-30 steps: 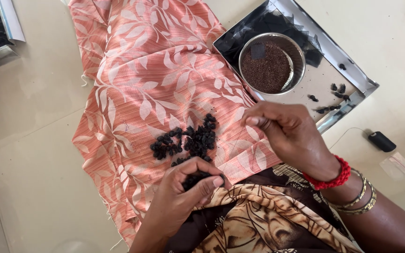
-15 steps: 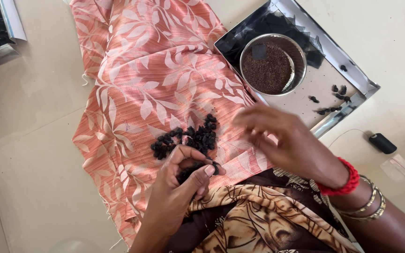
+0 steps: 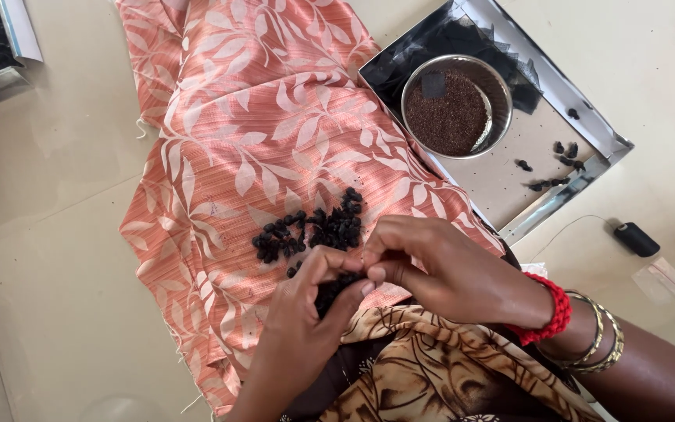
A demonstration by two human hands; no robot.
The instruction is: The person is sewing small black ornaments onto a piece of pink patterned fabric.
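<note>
Salmon cloth [image 3: 259, 133]: woven fabric, finely ribbed, matt, pale leaf print, frayed threads at the edge. Dark pieces [image 3: 314, 230] on it: small, wrinkled, dull black. Tray [image 3: 501, 184]: sheet metal, flat floor matt grey, rim bright and reflective. Bowl [image 3: 495, 86]: polished metal, holding a brown, grainy, matt powder. Counter [image 3: 56, 195]: smooth, pale, with a soft sheen. Bracelet [image 3: 552, 312] on the right wrist: red, knotted thread, rough. Bangles [image 3: 599, 344]: thin yellow metal, glossy. Spool [image 3: 636, 239]: black thread, matt.
</note>
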